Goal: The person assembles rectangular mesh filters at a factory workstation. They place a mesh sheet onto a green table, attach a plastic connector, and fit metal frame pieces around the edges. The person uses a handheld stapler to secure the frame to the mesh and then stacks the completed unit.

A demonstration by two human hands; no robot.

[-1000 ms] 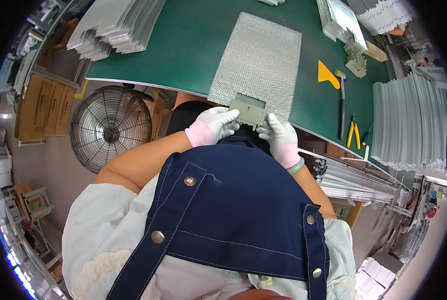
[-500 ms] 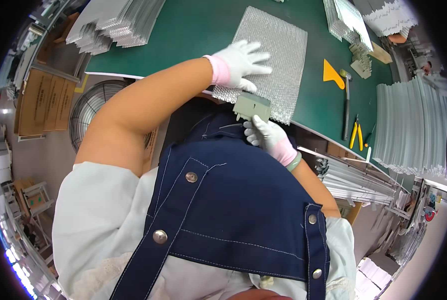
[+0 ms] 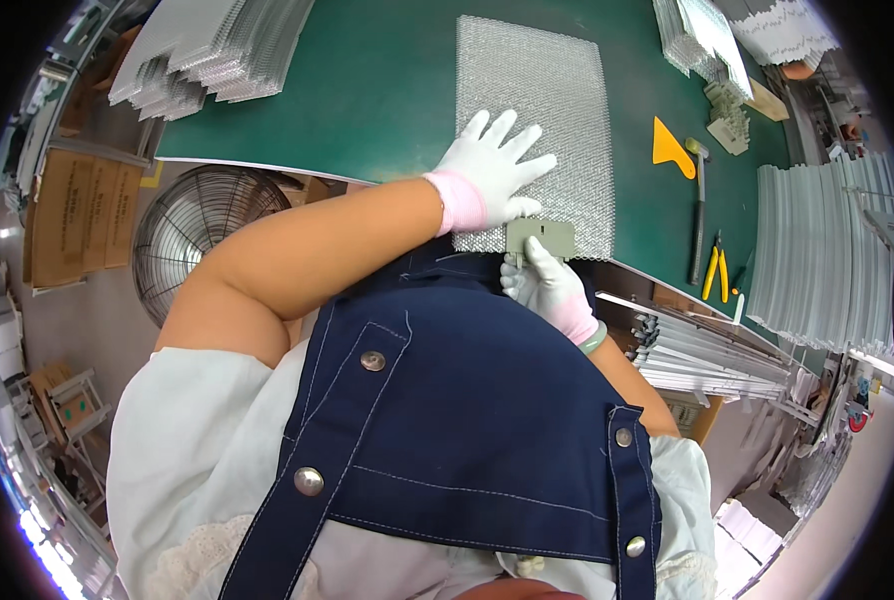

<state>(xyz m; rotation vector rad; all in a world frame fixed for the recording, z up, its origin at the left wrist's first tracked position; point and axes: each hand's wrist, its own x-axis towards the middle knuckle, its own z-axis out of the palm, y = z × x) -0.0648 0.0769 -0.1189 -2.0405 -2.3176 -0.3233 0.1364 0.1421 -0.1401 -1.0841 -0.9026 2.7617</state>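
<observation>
A silvery mesh-like panel (image 3: 552,110) lies on the green table, its near end at the table's front edge. My left hand (image 3: 492,170), in a white glove with a pink cuff, rests on the panel's left part with the fingers spread. At the near edge my right hand (image 3: 550,287), gloved the same way, pinches a small grey-green plastic piece (image 3: 557,238) between thumb and fingers. That piece overlaps the panel's near edge; whether it is fitted onto it I cannot tell. The fingers of my right hand are partly hidden beneath the piece.
To the right lie a yellow scraper (image 3: 672,150), a hammer (image 3: 699,200) and yellow-handled pliers (image 3: 714,270). Stacked panels stand at the far left (image 3: 232,50) and right (image 3: 817,255). More grey-green pieces (image 3: 729,120) sit at the back right. A floor fan (image 3: 202,230) is left of the table.
The panel has turned and now lies straighter. My right hand has carried the grey-green piece slightly right and nearer to me. My left hand has shifted slightly right and nearer, still spread on the panel.
</observation>
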